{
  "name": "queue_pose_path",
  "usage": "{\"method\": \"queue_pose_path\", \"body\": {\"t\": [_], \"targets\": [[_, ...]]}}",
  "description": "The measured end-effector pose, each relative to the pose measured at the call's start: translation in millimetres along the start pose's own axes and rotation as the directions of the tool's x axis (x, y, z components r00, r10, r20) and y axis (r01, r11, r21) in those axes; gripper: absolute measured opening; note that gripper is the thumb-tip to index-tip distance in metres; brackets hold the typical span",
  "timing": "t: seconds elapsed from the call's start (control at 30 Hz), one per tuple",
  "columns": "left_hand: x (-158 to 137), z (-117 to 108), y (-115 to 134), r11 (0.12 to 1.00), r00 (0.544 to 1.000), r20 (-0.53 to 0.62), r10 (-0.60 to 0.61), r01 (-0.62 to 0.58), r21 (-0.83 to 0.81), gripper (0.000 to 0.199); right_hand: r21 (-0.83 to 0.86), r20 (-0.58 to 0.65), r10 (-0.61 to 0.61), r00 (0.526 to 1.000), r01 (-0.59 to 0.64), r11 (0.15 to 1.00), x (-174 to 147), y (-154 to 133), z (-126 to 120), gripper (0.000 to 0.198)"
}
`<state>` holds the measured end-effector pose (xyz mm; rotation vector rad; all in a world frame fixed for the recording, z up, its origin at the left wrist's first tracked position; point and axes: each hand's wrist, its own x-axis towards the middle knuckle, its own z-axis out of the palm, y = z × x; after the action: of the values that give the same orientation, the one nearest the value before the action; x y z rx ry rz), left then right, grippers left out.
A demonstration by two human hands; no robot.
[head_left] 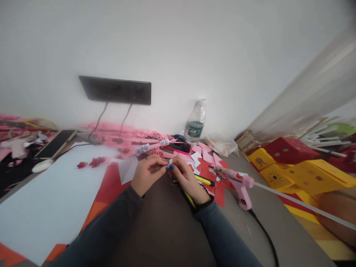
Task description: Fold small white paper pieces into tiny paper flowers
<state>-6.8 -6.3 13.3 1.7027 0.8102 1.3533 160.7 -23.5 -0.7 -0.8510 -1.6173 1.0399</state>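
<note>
My left hand [149, 171] and my right hand [189, 180] meet above the middle of the desk. Between their fingertips they pinch a small white paper piece [170, 161]; its exact shape is too small to make out. Something blue shows at my right fingertips. Just behind the hands lie pale lilac paper flowers [142, 149]. A yellow and black cutter [205, 180] is beside my right hand, and another yellow and black tool lies partly under that wrist. To the right rests a pink hot glue gun [233, 180] with a long glue stick in its back.
White paper sheets [55, 189] overlap red and orange paper at left. Red and pink scraps [207, 155] lie by a phone [179, 147]. A water bottle [195, 124] stands at the wall. Yellow and red boxes [314, 176] sit right. Cords run from a socket strip [116, 90].
</note>
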Motion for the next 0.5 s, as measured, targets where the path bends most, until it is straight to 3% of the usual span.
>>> {"method": "queue_pose_path", "body": {"t": [0.17, 0.37, 0.5], "targets": [[-0.8, 0.7, 1.2, 1.000, 1.000, 0.000, -0.025, 0.025, 0.008, 0.007, -0.030, -0.018, -0.005, 1.000, 0.005, 1.000, -0.3, 0.1, 0.2, 0.028], [-3.5, 5.2, -2.3, 0.989, 0.989, -0.035, -0.146, 0.145, -0.031, 0.013, -0.182, -0.032, -0.028, 0.999, 0.022, 0.983, -0.8, 2.7, 0.2, 0.018], [-5.0, 6.9, -2.9, 0.988, 0.988, -0.029, -0.152, 0.151, -0.034, 0.016, -0.268, -0.059, -0.069, 0.996, 0.051, 0.962, -0.9, 2.0, -0.6, 0.017]]}}
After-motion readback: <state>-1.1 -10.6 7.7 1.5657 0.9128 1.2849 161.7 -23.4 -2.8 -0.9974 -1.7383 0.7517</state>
